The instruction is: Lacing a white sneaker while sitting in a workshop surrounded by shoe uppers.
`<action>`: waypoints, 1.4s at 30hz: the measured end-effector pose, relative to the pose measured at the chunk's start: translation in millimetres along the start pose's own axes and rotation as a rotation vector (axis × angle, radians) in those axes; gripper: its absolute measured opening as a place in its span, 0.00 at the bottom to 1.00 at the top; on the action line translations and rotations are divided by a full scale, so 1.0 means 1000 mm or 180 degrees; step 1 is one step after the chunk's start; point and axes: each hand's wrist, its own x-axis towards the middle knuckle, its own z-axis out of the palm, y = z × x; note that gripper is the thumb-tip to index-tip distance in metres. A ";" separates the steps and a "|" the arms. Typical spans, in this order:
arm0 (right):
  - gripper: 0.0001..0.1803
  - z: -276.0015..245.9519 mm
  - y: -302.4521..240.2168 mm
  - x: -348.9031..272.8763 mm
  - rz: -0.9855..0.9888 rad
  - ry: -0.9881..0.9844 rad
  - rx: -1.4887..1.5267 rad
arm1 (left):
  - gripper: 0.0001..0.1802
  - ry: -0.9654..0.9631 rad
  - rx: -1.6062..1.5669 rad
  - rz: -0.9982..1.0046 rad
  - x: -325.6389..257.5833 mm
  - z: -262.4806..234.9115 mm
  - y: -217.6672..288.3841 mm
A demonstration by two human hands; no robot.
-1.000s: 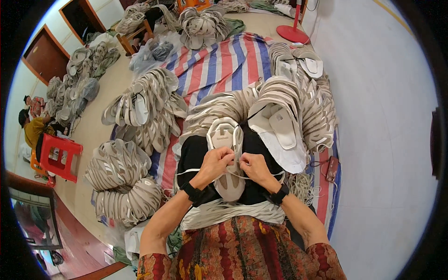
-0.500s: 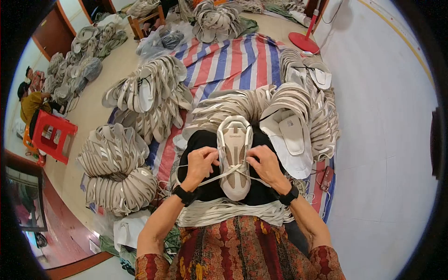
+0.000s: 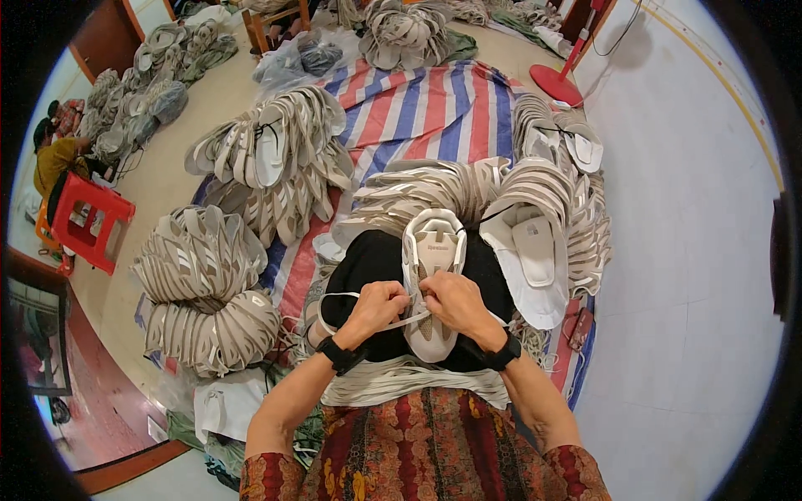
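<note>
Your left hand (image 3: 380,302) and right hand (image 3: 451,301) both closed, pinching white lace (image 3: 334,299) over pale shoe upper (image 3: 431,275) on black cushion (image 3: 376,260), near centre; knot itself probably hidden. Bundled uppers (image 3: 200,292) left.

A person is sitting on the floor, holding a white and beige shoe upper (image 3: 432,275) on a black cloth (image 3: 372,259) over the lap. The left hand (image 3: 378,303) and the right hand (image 3: 451,302) are meeting over the middle of the upper, their fingers (image 3: 399,294) pinching a pale lace (image 3: 338,299) that is looping out to the left. Curved stacks of similar uppers (image 3: 200,259) are lying around on a striped tarp (image 3: 434,104). At far left, another person (image 3: 57,159) is sitting beside a red plastic stool (image 3: 83,221). A red fan base (image 3: 558,83) is standing near the wall.
</note>
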 end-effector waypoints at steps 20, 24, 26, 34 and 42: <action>0.14 0.008 0.002 -0.005 0.0188 -0.0050 0.0600 | 0.06 -0.0001 -0.0687 -0.0629 0.000 0.003 0.000; 0.14 0.008 0.004 -0.006 0.0027 0.0007 0.0567 | 0.07 0.0481 0.0623 0.0608 0.001 0.010 -0.001; 0.15 0.008 0.004 -0.006 0.0087 -0.0051 0.0658 | 0.07 0.0793 0.1530 0.1553 0.003 0.015 -0.002; 0.06 0.013 -0.005 -0.006 -0.0438 0.0386 -0.0276 | 0.18 0.0443 0.1620 0.1455 0.000 0.000 0.009; 0.04 0.017 0.013 0.002 -0.0464 0.0432 -0.0074 | 0.21 -0.0474 0.2031 0.1543 0.023 -0.021 0.021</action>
